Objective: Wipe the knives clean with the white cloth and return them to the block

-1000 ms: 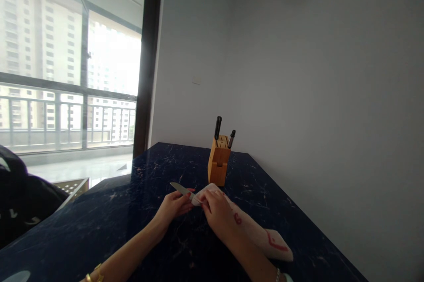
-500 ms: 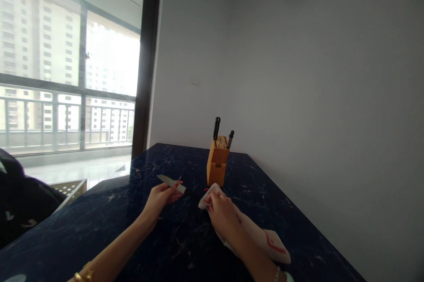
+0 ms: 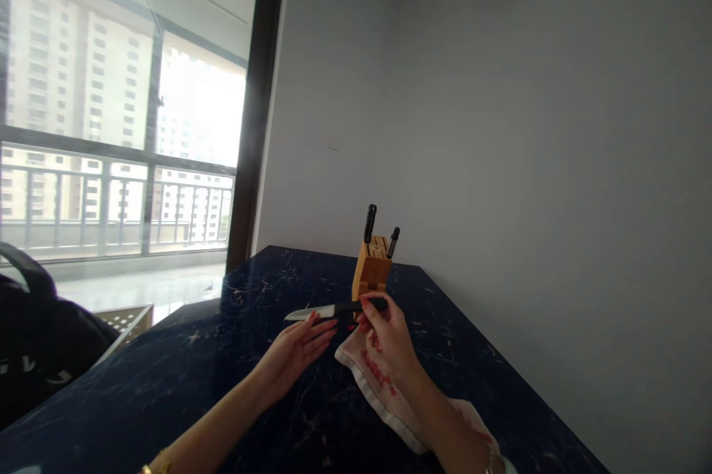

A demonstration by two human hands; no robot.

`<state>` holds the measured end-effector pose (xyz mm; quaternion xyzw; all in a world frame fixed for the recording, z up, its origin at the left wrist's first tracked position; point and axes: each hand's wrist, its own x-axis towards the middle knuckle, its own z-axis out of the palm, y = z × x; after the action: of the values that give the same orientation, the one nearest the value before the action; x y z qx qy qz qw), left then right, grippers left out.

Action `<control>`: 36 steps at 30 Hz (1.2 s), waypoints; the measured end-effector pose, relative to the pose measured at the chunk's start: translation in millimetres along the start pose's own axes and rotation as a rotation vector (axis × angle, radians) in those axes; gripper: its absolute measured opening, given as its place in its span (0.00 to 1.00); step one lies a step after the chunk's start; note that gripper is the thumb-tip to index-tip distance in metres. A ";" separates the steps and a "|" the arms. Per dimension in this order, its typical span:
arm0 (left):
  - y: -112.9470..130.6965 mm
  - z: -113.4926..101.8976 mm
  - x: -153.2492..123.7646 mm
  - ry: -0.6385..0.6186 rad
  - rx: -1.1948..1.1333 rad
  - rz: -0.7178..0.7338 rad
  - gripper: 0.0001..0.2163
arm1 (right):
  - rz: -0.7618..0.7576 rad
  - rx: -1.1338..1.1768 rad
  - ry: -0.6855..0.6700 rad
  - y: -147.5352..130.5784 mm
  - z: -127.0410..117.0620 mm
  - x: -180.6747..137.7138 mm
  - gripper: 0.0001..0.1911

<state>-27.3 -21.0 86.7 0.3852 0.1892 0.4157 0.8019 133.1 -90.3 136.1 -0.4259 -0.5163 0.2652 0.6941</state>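
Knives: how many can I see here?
3: one knife gripped in the right hand, two black handles standing in the wooden block behind it; their blades are hidden.

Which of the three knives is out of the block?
The knife in the right hand, blade bare; the other two stand in the wooden block, only handles showing.

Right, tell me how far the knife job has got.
Done: two handles stand in the knife block; cloth lies on the table, off the knife. In hand: right hand grips it, left hand open beside it. Left: this knife is outside the block.
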 end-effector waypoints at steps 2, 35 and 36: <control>0.6 2.3 -4.1 -0.106 0.031 -0.083 0.15 | -0.124 -0.100 0.079 -22.3 -10.4 20.3 0.15; -2.5 -3.4 -1.2 -0.166 0.171 -0.164 0.18 | -0.364 -1.125 0.176 -91.8 -41.3 156.6 0.14; -2.6 -3.6 -1.0 -0.167 0.172 -0.160 0.18 | -0.367 -1.123 0.197 -89.2 -42.8 158.5 0.12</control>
<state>-28.8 -21.1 82.5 0.4696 0.1870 0.2990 0.8094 218.8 -20.2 286.7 -0.6539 -0.5758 -0.2132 0.4420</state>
